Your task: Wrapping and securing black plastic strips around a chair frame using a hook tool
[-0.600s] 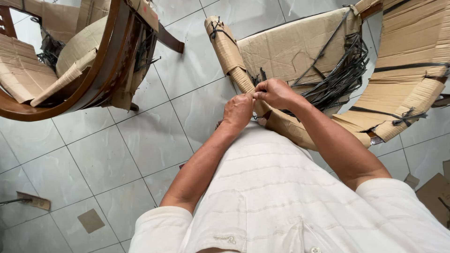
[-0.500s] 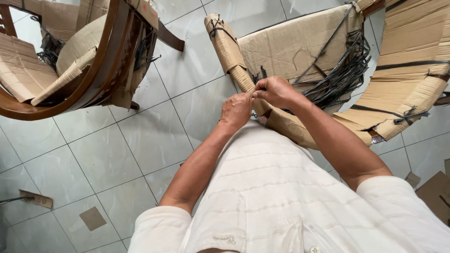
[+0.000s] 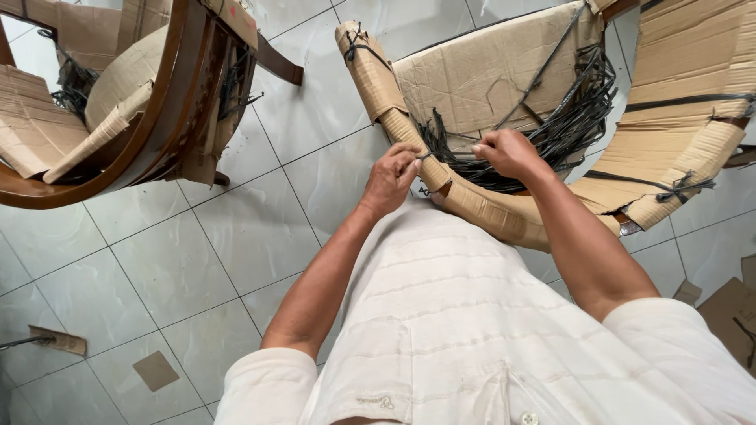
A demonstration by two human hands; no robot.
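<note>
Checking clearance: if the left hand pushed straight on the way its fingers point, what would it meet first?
Probably the black straps bunched on the cardboard-wrapped chair; the left hand points right and up at them. Depth is unclear.

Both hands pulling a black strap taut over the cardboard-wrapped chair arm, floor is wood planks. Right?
Not quite. The floor is pale tile with grout lines, not wood planks; the head view shows it. The rest stands: the left hand and right hand hold a black strap stretched between them over the cardboard-wrapped chair arm.
</note>
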